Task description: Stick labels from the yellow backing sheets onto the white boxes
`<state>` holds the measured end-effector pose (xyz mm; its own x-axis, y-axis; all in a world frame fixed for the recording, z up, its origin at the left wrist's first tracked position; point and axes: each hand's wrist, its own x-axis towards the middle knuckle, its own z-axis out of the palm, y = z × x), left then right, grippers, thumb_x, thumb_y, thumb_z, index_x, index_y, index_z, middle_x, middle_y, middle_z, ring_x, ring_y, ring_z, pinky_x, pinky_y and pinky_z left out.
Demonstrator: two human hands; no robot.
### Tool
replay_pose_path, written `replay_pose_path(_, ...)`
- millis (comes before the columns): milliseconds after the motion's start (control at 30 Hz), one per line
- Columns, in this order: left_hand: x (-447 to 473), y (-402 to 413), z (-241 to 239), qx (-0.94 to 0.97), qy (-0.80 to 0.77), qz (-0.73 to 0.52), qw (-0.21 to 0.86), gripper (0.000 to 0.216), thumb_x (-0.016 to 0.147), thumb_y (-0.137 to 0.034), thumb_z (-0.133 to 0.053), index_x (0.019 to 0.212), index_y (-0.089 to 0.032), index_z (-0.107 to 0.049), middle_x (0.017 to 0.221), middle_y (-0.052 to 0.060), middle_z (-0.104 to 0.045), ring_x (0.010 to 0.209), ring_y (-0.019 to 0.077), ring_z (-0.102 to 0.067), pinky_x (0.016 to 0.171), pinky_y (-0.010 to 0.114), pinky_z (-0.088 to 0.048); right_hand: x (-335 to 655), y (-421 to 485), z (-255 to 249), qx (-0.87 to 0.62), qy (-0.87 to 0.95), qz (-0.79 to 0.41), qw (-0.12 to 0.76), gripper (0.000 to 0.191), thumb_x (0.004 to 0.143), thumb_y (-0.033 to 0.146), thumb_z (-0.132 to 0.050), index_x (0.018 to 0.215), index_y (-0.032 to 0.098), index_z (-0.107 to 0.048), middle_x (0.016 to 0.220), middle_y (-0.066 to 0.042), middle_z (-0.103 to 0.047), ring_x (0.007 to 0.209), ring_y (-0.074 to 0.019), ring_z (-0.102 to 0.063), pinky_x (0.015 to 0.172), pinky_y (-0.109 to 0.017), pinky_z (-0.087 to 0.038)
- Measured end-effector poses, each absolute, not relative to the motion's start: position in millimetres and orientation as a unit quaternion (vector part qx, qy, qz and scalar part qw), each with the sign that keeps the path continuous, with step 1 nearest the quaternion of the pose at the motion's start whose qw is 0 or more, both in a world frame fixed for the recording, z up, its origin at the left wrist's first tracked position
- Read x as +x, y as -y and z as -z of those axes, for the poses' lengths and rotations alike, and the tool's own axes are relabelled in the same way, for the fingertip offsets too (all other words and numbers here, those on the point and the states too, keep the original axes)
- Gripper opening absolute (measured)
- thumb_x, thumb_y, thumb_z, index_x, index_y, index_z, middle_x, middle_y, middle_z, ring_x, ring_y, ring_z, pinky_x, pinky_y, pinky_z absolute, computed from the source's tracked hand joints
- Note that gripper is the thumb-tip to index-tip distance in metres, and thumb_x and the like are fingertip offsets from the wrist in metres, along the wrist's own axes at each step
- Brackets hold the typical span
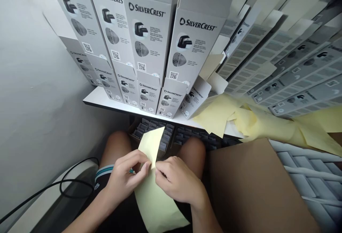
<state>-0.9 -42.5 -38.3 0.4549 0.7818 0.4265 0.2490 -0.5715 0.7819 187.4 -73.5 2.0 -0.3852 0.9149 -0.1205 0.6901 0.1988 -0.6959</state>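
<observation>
Over my lap I hold a pale yellow paper sheet [153, 197] with both hands. My left hand [125, 176] pinches its left edge near a fold, fingers closed on the paper. My right hand [177, 179] grips the sheet from the right, fingertips meeting the left hand's at the crease. The upper flap of the sheet [151, 144] stands up above my fingers. My bare knees show behind the hands.
Rows of grey SilverCrest cartons [149, 40] stand on a white table [98, 99]. Loose yellow sheets [253, 119] lie at the table's right. A brown cardboard flap [253, 186] is at my right, a box of small dark parts [160, 133] under the table, a black cable [69, 185] at left.
</observation>
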Motion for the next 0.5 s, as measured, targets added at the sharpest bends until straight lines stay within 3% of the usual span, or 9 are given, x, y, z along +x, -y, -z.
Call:
replay_pose_path(233,-2.0,37.9,37.7,0.785,-0.280,-0.411,0.370,0.008,0.088,-0.012,-0.070,0.093,-0.018,-0.072,0.082,0.005,-0.071,0.068,0.0144,-0.065,0.057,0.022,-0.051,188.5,75.9,-1.7,-0.521,0.767,-0.333,0.170,0.032,0.084,0.014,-0.054,0.059,0.018,-0.034,0.051,0.007,-0.033,0.051,-0.0079,-0.025,0.057,-0.030,-0.014)
replay_pose_path(367,-7.7,34.9,35.1,0.788,-0.274,-0.371,0.407,0.012,0.093,-0.013,-0.064,0.089,-0.019,-0.074,0.082,0.006,-0.072,0.072,0.0166,-0.068,0.064,0.026,-0.054,188.6,76.4,-1.9,-0.516,0.782,-0.320,0.142,0.033,0.085,0.014,-0.054,0.057,0.018,-0.038,0.051,0.007,-0.035,0.050,-0.0082,-0.025,0.056,-0.030,-0.015)
replay_pose_path(500,-8.1,36.2,35.2,0.783,-0.302,-0.372,0.397,0.015,0.094,-0.017,-0.061,0.082,-0.017,-0.070,0.077,0.005,-0.070,0.066,0.0157,-0.065,0.059,0.025,-0.051,185.4,74.4,0.3,-0.517,0.785,-0.314,0.135,0.033,0.085,0.016,-0.054,0.056,0.018,-0.039,0.051,0.006,-0.036,0.051,-0.0091,-0.024,0.056,-0.030,-0.015)
